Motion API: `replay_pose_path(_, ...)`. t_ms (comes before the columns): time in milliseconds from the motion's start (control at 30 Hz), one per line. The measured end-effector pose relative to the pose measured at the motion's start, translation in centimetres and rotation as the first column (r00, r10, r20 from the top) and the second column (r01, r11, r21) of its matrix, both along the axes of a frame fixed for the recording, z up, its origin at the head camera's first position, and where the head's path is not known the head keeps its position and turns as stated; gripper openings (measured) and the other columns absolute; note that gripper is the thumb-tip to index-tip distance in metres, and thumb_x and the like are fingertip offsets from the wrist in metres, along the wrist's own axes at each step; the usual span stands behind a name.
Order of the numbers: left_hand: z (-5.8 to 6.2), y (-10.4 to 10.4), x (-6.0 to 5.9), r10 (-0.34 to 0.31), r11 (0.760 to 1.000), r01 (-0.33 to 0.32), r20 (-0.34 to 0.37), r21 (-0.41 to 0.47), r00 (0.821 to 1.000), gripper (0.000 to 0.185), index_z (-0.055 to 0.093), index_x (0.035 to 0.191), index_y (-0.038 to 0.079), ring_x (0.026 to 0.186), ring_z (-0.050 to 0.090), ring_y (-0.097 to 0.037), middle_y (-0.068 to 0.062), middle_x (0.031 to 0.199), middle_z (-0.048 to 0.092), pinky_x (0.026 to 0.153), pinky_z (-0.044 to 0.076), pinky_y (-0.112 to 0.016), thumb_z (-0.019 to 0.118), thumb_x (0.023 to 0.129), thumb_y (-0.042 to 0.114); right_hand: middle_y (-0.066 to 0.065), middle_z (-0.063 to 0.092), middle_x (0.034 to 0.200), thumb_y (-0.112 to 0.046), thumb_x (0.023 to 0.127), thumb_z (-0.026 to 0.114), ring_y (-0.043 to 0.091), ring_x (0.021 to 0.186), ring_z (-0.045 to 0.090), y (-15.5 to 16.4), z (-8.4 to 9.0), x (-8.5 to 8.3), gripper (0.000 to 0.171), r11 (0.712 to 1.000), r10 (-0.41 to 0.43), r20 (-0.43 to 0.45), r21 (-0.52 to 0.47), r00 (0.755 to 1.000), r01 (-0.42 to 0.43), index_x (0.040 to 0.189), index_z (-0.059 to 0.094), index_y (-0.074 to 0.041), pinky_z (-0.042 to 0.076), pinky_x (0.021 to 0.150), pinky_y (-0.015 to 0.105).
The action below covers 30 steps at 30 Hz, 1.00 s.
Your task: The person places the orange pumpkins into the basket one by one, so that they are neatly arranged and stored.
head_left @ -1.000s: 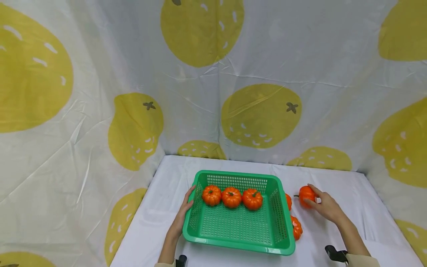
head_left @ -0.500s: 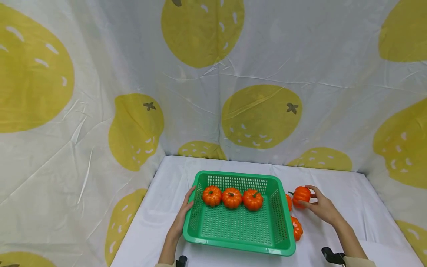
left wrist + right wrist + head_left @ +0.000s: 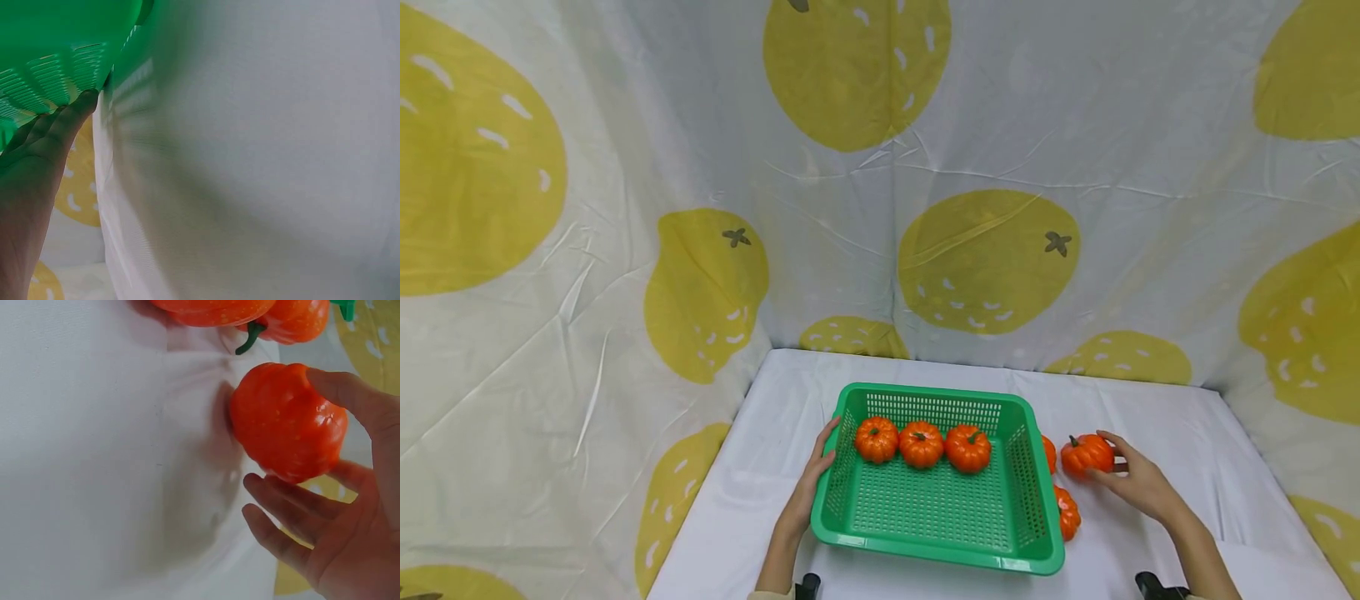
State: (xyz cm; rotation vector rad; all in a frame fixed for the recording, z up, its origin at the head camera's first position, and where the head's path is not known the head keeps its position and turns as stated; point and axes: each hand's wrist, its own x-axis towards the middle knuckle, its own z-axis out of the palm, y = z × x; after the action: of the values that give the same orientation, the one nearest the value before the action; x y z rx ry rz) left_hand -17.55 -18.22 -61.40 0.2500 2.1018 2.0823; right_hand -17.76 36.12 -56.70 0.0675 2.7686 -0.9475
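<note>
My right hand (image 3: 1142, 485) pinches a small orange pumpkin (image 3: 1086, 456) between thumb and fingers, to the right of a green plastic basket (image 3: 925, 560). In the right wrist view the thumb presses the top of this pumpkin (image 3: 289, 422), with a finger behind it and other fingers spread below. Whether it touches the cloth is hard to tell. My left hand (image 3: 807, 483) rests against the basket's left side; the left wrist view has its fingers (image 3: 69, 122) lying nearly straight along the outer wall. Three pumpkins (image 3: 921, 444) sit in a row inside the basket.
Two more pumpkins, one farther back (image 3: 1049, 454) and one nearer (image 3: 1067, 514), stand partly hidden behind the basket's right edge. White cloth (image 3: 1172, 417) covers the table. Lemon-printed curtains (image 3: 985, 258) hang behind and at both sides.
The right hand moved its pumpkin left, then back right and slightly nearer. The pumpkin's stem, earlier pointing left, now points more upward. Left hand and basket stayed put.
</note>
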Motion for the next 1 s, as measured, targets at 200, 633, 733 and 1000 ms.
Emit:
replay_pose_path(200, 0.1, 0.0, 0.0, 0.001, 1.000, -0.001, 0.003, 0.003, 1.000, 0.055, 0.019, 0.165, 0.036, 0.159, 0.011, -0.035, -0.003, 0.175, 0.009, 0.120, 0.013, -0.066, 0.028, 0.110, 0.037, 0.043, 0.042, 0.143, -0.050, 0.095, 0.070, 0.051, 0.118, 0.055, -0.3, -0.4, 0.0, 0.091, 0.998, -0.048, 0.014, -0.036, 0.999, 0.048, 0.149, 0.028, 0.008, 0.055, 0.093, 0.058)
replay_pose_path(633, 0.1, 0.0, 0.1, 0.010, 1.000, -0.010, 0.003, -0.004, 1.000, 0.055, 0.020, 0.165, 0.037, 0.160, 0.010, -0.035, -0.003, 0.175, 0.009, 0.120, 0.011, -0.068, 0.028, 0.110, 0.038, 0.037, 0.039, 0.154, -0.048, 0.094, 0.074, 0.055, 0.130, 0.046, 0.2, -2.7, 2.4, 0.090, 0.997, -0.039, -0.054, -0.069, 0.998, 0.036, 0.158, 0.031, -0.001, 0.045, 0.099, 0.070)
replay_pose_path(733, 0.1, 0.1, 0.1, 0.014, 1.000, -0.014, 0.001, -0.008, 1.000, 0.055, 0.020, 0.165, 0.038, 0.160, 0.010, -0.036, -0.003, 0.175, 0.009, 0.120, 0.011, -0.068, 0.028, 0.110, 0.038, 0.036, 0.041, 0.153, -0.045, 0.093, 0.075, 0.053, 0.128, 0.047, 0.5, -3.1, 3.0, 0.090, 0.996, -0.057, -0.090, -0.067, 0.994, 0.051, 0.158, 0.034, 0.002, 0.044, 0.099, 0.072)
replay_pose_path(1000, -0.1, 0.1, 0.0, 0.015, 1.000, -0.015, -0.001, -0.010, 1.000, 0.055, 0.020, 0.164, 0.038, 0.159, 0.011, -0.036, -0.003, 0.175, 0.010, 0.120, 0.012, -0.068, 0.027, 0.110, 0.036, 0.039, 0.044, 0.150, -0.039, 0.091, 0.079, 0.056, 0.125, 0.050, 1.2, -3.9, 3.8, 0.088, 0.998, -0.043, -0.131, -0.042, 0.990, 0.038, 0.156, 0.037, 0.004, 0.044, 0.097, 0.072)
